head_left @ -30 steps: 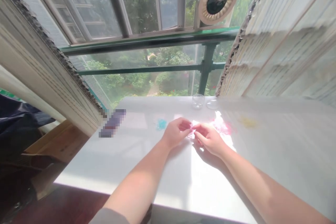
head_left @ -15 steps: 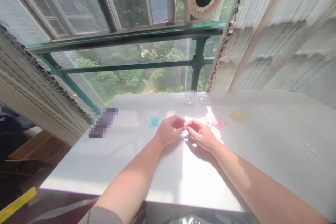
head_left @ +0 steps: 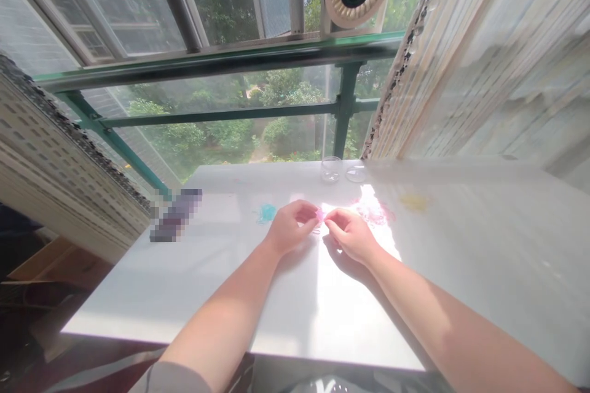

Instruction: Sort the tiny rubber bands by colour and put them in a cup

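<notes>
My left hand (head_left: 294,227) is closed, its thumb and fingertips pinching a small bunch of pink rubber bands (head_left: 320,214) over the white table (head_left: 207,295). Close on its right, my right hand (head_left: 349,234) is closed too, with thumb and forefinger pressed together at the edge of the pink bunch; what lies between those fingertips is too small to make out. A thin pink loop (head_left: 316,231) shows just below the left fingertips. Past my right hand a loose pink pile (head_left: 378,214) of what look like similar bands lies in glaring sunlight.
A teal pile (head_left: 266,214) lies left of my hands and a yellow pile (head_left: 415,202) to the right. A clear round container (head_left: 330,170) and a clear lid (head_left: 355,174) stand at the back edge. A pixelated dark object (head_left: 176,216) lies at far left.
My hands have drawn slightly apart, and more of the pink bunch shows between the fingertips. The whole view has shifted a little.
</notes>
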Demonstrator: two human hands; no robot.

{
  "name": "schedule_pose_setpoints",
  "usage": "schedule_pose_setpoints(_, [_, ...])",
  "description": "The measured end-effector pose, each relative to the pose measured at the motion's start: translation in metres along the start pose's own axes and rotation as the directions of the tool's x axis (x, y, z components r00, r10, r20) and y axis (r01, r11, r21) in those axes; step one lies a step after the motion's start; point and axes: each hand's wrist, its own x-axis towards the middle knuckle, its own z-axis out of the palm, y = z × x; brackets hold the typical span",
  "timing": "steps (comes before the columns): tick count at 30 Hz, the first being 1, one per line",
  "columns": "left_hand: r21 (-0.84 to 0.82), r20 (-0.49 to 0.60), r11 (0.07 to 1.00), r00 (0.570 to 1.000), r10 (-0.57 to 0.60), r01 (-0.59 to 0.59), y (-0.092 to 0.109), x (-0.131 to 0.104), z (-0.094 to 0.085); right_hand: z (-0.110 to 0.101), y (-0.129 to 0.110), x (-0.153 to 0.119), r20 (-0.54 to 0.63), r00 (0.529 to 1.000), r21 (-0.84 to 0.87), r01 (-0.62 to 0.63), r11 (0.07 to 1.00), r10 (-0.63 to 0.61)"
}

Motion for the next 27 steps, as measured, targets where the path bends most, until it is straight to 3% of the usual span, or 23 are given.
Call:
schedule_pose_setpoints(3, [0.034, -0.017, 0.999, 1.000, 0.015, -0.014, 0.0016, -0.0001, -0.0023, -0.0010, -0.0024, -0.0006, -0.020, 1.000, -0.016, 0.004, 1.000, -0.004])
schedule_pose_setpoints(8, [0.080, 0.071, 0.996, 0.997, 0.020, -0.026, 0.0055, -0.0014, -0.0020, -0.0021, -0.0051, -0.0009, -0.023, 0.999, -0.050, 0.025, 0.998, -0.026])
schedule_pose_setpoints(21, [0.200, 0.030, 0.980, 1.000, 0.007, -0.013, 0.0059, -0.0002, -0.0062, -0.0029, -0.0037, -0.0016, -0.013, 0.996, -0.135, 0.082, 0.987, -0.085])
schedule_pose_setpoints(27, [0.206, -0.001, 0.979, 1.000, 0.001, -0.001, 0.0007, -0.0001, -0.0072, -0.0033, -0.0034, -0.0012, 0.007, 1.000, 0.044, -0.012, 0.999, 0.011])
